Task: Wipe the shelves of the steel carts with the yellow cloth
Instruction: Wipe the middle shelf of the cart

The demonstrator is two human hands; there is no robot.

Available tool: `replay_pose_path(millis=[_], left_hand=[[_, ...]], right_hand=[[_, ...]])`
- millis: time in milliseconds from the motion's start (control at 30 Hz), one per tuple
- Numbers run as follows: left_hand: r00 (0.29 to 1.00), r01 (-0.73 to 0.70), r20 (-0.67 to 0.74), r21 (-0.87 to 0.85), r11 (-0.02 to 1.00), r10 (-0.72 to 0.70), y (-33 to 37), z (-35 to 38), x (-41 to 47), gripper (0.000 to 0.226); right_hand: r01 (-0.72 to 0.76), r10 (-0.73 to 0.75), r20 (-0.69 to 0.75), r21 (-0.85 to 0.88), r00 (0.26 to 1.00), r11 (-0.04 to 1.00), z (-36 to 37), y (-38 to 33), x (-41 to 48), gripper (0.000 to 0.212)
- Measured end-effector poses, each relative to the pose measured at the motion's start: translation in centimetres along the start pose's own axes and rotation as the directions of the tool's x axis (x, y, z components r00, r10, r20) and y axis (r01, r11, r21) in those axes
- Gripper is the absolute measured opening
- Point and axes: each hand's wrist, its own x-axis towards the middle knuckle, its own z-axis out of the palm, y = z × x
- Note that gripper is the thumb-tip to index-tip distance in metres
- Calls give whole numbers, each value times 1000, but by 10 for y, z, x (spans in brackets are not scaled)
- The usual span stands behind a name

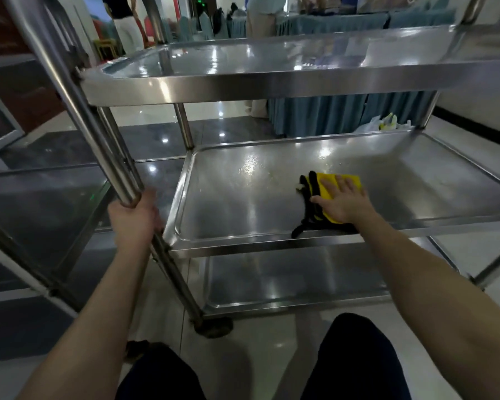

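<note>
The steel cart [272,90] gleams, glossy and smooth; the yellow cloth [329,186] looks soft and matt.

**Cart and hands, placed by the middle shelf**

The cloth [329,183] lay on the middle shelf [237,203], right of its centre and towards its near edge, with the right hand [342,204] flat on top. The top shelf [272,64] stood above the middle shelf, the bottom shelf [286,280] below it. A post [98,134] rose at its near left corner, and the left hand [136,219] wrapped around it just beside that corner. Left of the middle shelf stood a second cart [41,203]. A wheel [214,327] sat beneath the same corner, under the bottom shelf. Behind the far edge stood a draped bench [324,116], with a bag [384,124] on the floor beside it.
</note>
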Motion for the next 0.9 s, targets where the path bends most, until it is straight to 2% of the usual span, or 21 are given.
replay_pose_path(millis=[100,167,233,367,467,533,667,733,800,900], left_hand=[[1000,-1,10,-55,999,2,0,3,-4,45],[1000,-7,12,-44,999,8,0,3,-5,51],[1000,-5,11,-30,1000,5,0,1,-5,49],[1000,-16,-8,-22,1000,16,-4,-3,-2,28],[1000,-8,-4,-20,1000,8,-6,-4,0,30],[1000,-8,-4,-18,1000,8,-6,-4,1,35],[999,-34,-9,23,999,34,0,-4,-4,36],[998,-59,-27,111,992,63,1,-4,-6,42],[994,-59,-74,198,978,75,3,-4,-8,43],[980,-18,-187,243,970,65,6,-4,-9,41]], right_hand=[[-42,42,-13,-11,999,999,5,-16,10,114],[-39,39,-19,-11,999,999,10,-44,19,118],[10,-10,-14,-26,1000,1000,15,-83,27,111],[204,-204,-1,-81,979,976,34,-195,25,95],[367,-366,21,-71,930,928,50,-275,1,89],[443,-442,23,-63,897,895,61,-303,-18,84],[492,-492,17,-29,870,870,68,-298,-41,78],[508,-508,25,-1,861,861,63,-284,-47,76],[508,-509,49,23,860,861,57,-263,-51,77],[473,-474,65,27,878,880,48,-213,-50,74]])
